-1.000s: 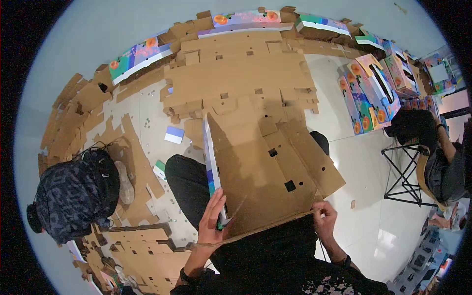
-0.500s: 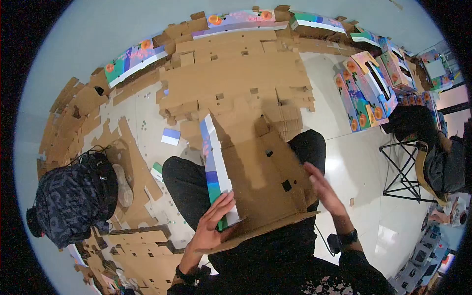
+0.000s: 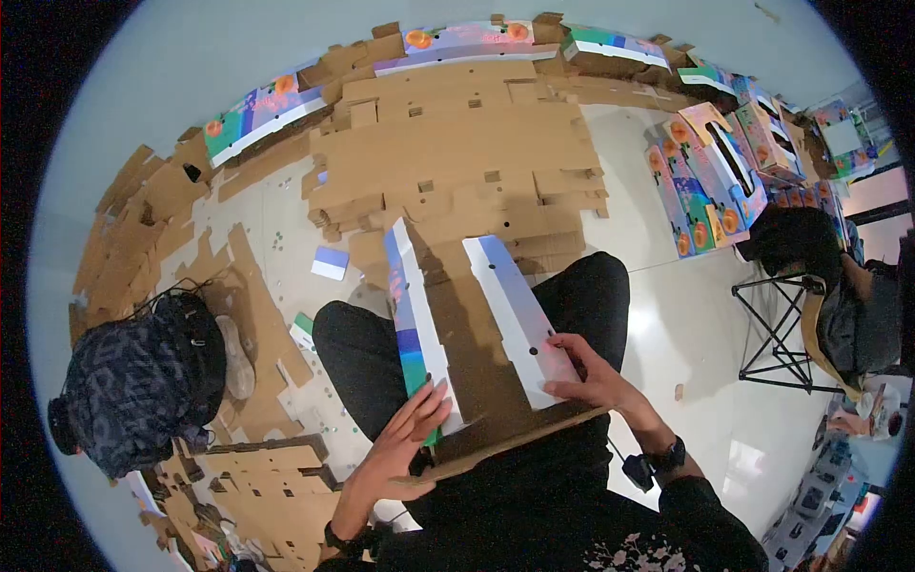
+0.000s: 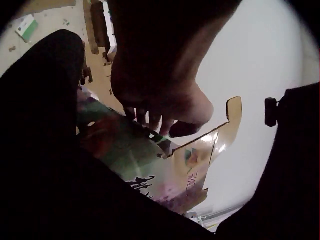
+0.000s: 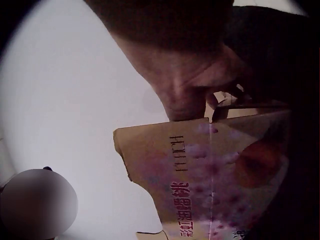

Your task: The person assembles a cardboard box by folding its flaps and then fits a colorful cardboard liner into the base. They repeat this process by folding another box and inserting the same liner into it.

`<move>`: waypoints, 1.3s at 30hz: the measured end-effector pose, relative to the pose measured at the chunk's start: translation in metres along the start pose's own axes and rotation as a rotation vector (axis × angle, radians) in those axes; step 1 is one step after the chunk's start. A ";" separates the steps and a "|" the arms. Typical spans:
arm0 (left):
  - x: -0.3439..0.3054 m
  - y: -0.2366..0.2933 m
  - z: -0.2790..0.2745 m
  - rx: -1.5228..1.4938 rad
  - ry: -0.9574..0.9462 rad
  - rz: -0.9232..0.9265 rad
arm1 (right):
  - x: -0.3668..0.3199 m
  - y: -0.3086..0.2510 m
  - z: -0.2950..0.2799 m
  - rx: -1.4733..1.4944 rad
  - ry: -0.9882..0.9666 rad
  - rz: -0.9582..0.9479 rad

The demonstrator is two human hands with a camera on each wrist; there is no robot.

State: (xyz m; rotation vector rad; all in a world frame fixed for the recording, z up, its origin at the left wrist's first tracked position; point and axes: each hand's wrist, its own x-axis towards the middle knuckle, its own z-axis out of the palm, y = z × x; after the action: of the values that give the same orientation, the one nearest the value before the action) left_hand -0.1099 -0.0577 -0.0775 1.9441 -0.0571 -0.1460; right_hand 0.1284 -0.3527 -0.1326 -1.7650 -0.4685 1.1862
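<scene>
A partly folded cardboard fruit box [image 3: 467, 329] lies across the person's lap, its plain brown inside facing up. Both long sides stand folded inward, showing a printed left side strip [image 3: 412, 310] and a white and lilac right side strip [image 3: 510, 310]. The left hand [image 3: 400, 448] grips the near left corner, fingers over the strip and thumb low by the near flap [image 3: 519, 441]. With thumb and fingers, the right hand [image 3: 596, 381] holds the near end of the right strip. Printed outer faces of the box show in both wrist views.
Flat cardboard sheets [image 3: 457, 138] cover the floor ahead. Finished printed boxes [image 3: 710, 181] stand at the right, by a person on a folding stool [image 3: 786, 334]. A dark backpack [image 3: 143, 381] sits at the left. Printed box pieces [image 3: 262, 114] line the wall.
The right hand has left the near right corner and folded the right side up and inward, turning its printed strip into view. The left hand stays at the left corner.
</scene>
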 end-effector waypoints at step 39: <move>0.017 -0.053 0.072 -0.554 0.677 -0.417 | 0.057 0.053 0.022 0.472 0.215 -0.034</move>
State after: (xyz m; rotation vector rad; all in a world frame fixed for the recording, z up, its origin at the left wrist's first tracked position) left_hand -0.1039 -0.1064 -0.1542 1.3430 0.7609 0.2102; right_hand 0.1264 -0.3274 -0.2089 -1.4433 -0.0781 0.9721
